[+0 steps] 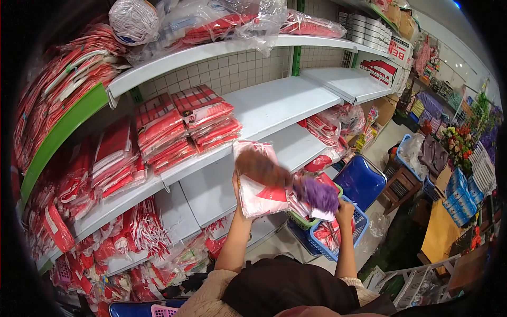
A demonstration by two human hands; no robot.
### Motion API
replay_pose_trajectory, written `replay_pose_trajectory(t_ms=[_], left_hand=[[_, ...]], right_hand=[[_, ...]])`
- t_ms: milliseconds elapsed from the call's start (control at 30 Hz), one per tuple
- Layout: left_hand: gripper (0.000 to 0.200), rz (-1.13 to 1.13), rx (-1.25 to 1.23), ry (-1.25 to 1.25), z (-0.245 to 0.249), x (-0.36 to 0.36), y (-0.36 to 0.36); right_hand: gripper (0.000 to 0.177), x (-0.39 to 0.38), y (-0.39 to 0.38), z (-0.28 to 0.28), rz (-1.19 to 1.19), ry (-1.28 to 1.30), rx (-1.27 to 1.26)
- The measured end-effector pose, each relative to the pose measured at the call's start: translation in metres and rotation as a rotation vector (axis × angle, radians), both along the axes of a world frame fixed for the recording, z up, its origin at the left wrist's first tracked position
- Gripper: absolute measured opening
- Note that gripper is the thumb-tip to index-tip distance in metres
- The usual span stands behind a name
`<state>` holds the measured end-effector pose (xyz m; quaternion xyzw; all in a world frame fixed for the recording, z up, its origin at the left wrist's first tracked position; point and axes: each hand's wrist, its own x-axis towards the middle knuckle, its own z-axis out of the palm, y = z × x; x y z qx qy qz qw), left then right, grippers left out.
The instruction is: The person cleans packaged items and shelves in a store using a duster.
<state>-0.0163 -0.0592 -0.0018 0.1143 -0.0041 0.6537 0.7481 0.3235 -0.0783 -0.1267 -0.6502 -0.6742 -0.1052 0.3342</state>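
My left hand (238, 196) holds up a clear plastic packet of red and white cloth (261, 185) in front of the white shelf (280, 100). My right hand (344, 211) grips a duster with a purple fluffy head (318, 193) and a blurred brown part (261, 168) that lies across the packet. Two stacks of red and white folded packets (185, 127) sit on the shelf just left of the raised packet.
A blue basket (346, 232) with red packets stands on the floor below my right hand, a blue bin (362, 182) behind it. More red and white goods (105, 232) fill the lower left shelves. Flowers and boxed goods (462, 158) crowd the aisle at right.
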Motion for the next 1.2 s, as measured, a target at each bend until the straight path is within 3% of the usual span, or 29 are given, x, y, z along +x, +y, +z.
replay_pose_trajectory(t_ms=[67, 167, 267, 367, 433, 533, 567, 667, 700, 767, 833, 933, 1000, 1200], left_hand=[[0.052, -0.030, -0.006, 0.025, -0.007, -0.006, 0.000], [0.051, 0.072, 0.102, 0.056, -0.048, -0.013, 0.021], [0.051, -0.002, 0.108, 0.064, -0.034, -0.015, 0.011], [0.051, -0.083, 0.116, 0.074, -0.016, -0.016, 0.004], [0.051, -0.025, 0.093, 0.006, -0.024, -0.014, 0.015], [0.043, -0.282, 0.230, -0.182, -0.062, -0.037, 0.034], [0.043, -0.274, 0.241, -0.187, -0.070, -0.039, 0.036], [0.048, -0.068, 0.203, -0.087, -0.022, -0.022, 0.011], [0.050, -0.133, 0.295, 0.018, -0.017, -0.028, 0.009], [0.053, -0.029, 0.077, 0.093, -0.007, -0.025, 0.004], [0.054, -0.043, 0.083, 0.066, -0.013, -0.029, 0.007], [0.055, -0.056, 0.070, 0.046, -0.008, -0.033, 0.002], [0.054, -0.049, 0.072, 0.046, -0.005, -0.035, -0.001], [0.050, -0.014, 0.121, 0.036, -0.006, -0.039, -0.002]], right_hand=[[0.014, 0.013, 0.003, -0.014, 0.123, -0.039, 0.053], [0.023, 0.017, 0.012, -0.028, 0.013, -0.034, 0.030], [0.020, 0.007, 0.015, -0.024, -0.158, -0.008, 0.020], [0.019, -0.001, 0.013, -0.016, -0.144, 0.105, 0.039], [0.019, -0.003, 0.010, -0.011, 0.012, 0.060, 0.081], [0.014, -0.009, 0.011, -0.005, 0.145, -0.013, 0.106], [0.013, -0.013, 0.012, -0.003, 0.173, -0.037, 0.106], [0.011, -0.025, 0.024, 0.000, -0.005, 0.031, 0.008], [0.011, -0.029, 0.029, 0.003, -0.059, 0.061, -0.005], [0.015, -0.035, 0.044, 0.016, -0.101, 0.144, -0.044], [0.020, -0.050, 0.053, 0.045, -0.091, 0.222, -0.057], [0.020, -0.088, 0.073, 0.092, -0.001, 0.312, 0.188], [0.029, -0.101, 0.096, 0.116, 0.061, 0.134, 0.234], [0.037, -0.136, 0.149, 0.179, 0.010, -0.035, -0.040]])
